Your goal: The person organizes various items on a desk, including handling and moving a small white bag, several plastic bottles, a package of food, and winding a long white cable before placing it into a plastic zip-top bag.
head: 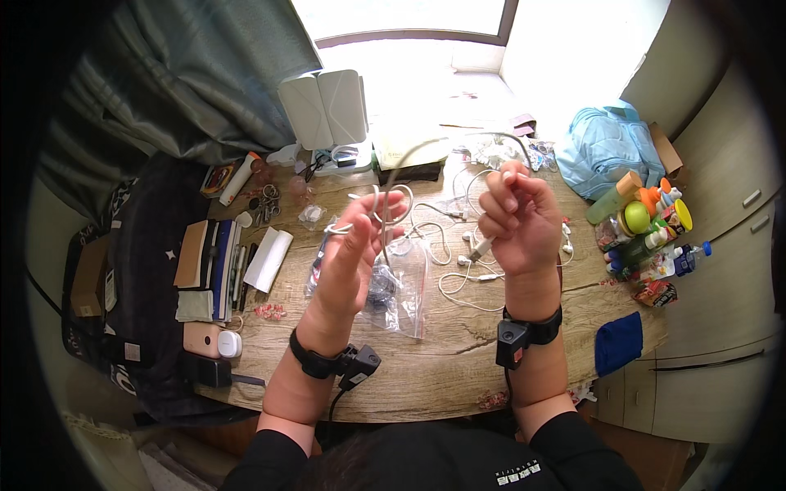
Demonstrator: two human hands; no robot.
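Above the wooden table, my left hand [353, 251] has its fingers apart, with loops of a white USB cable [393, 212] wound around them. My right hand [522, 224] is closed on the same cable, whose USB plug [481, 249] sticks out below the fingers. A blurred length of cable arcs from one hand up and across to the other. Under my left hand lies a clear zip bag [412, 301] with a dark coiled cable [382, 285] inside. Between the hands, wired white earphones [465, 260] and another white cable [439, 236] rest on the table.
Notebooks [212, 258], pens and a folded white paper [268, 259] stand left. A light-blue backpack [614, 150], several bottles [632, 245] and a dark-blue cloth [618, 344] are right. At the back is a white folding lamp-like device [322, 107]; scissors [267, 202] lie left.
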